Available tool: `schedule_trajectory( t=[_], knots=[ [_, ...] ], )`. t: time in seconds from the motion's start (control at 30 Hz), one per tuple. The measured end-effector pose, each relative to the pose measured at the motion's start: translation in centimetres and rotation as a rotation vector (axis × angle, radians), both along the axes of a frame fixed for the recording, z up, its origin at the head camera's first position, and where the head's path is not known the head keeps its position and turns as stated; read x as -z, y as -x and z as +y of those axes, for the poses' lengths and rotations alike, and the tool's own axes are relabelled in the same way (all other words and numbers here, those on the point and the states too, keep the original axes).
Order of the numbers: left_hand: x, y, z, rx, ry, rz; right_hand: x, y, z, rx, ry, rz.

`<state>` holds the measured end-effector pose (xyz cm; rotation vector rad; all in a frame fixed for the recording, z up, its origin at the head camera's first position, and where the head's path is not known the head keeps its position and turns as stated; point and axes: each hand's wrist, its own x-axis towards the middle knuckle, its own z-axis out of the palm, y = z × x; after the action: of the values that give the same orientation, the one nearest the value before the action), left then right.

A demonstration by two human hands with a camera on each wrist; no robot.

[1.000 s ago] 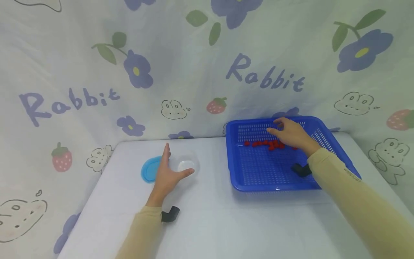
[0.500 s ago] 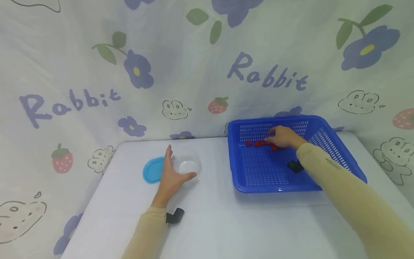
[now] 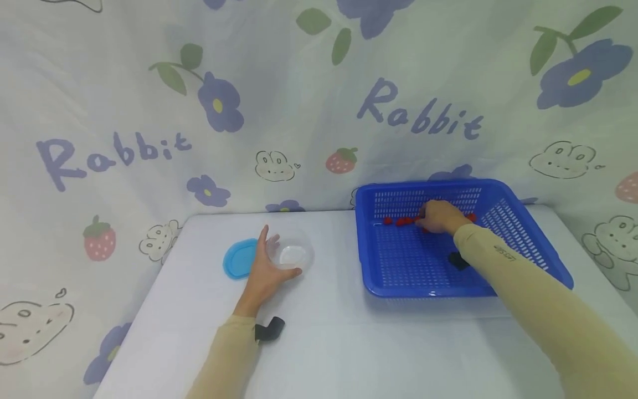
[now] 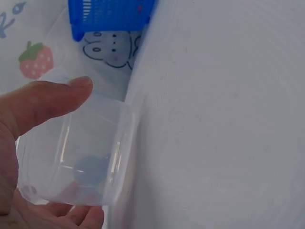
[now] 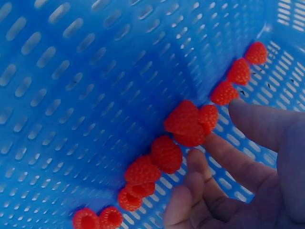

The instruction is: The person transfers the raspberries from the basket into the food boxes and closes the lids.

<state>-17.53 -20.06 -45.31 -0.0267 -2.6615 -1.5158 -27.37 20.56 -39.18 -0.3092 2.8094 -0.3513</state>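
Note:
My left hand (image 3: 263,277) holds a clear plastic container (image 3: 293,256) on the white table. In the left wrist view the thumb lies along one side of the container (image 4: 90,138), the other fingers along the opposite side. Inside the blue basket (image 3: 360,244), my right hand (image 3: 440,216) reaches down to a row of red raspberries (image 5: 167,154) along the far wall. The thumb (image 5: 255,121) and index finger are spread apart, their tips right at a few berries; the remaining fingers are bent. A small raspberry (image 5: 208,118) sits in front of the gap between thumb and index finger.
A light blue lid (image 3: 237,260) lies on the table (image 3: 329,343), left of the container. Behind the table hangs a curtain (image 3: 299,100) printed with flowers and rabbits. The basket stands at the back right, its slotted walls rising around the raspberries.
My right hand has lowered from above the basket's far side down to the raspberries. My left hand has closed in slightly on the clear container. The view has shifted slightly.

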Motion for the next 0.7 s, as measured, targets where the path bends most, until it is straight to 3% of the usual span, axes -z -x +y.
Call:
schedule_trajectory(
  t=[0.23,0.47,0.7],
  knots=[
    [0.8,0.4,-0.6,-0.017,-0.027,-0.038,0.7,0.3,0.0,0.046,-0.006,0.033],
    [0.9,0.4,-0.7,-0.012,0.038,-0.021,1.4,0.6,-0.2,0.110,-0.029,0.084],
    [1.5,0.7,-1.1,0.004,0.013,-0.025,1.9,0.5,-0.3,0.127,-0.051,0.159]
  ],
)
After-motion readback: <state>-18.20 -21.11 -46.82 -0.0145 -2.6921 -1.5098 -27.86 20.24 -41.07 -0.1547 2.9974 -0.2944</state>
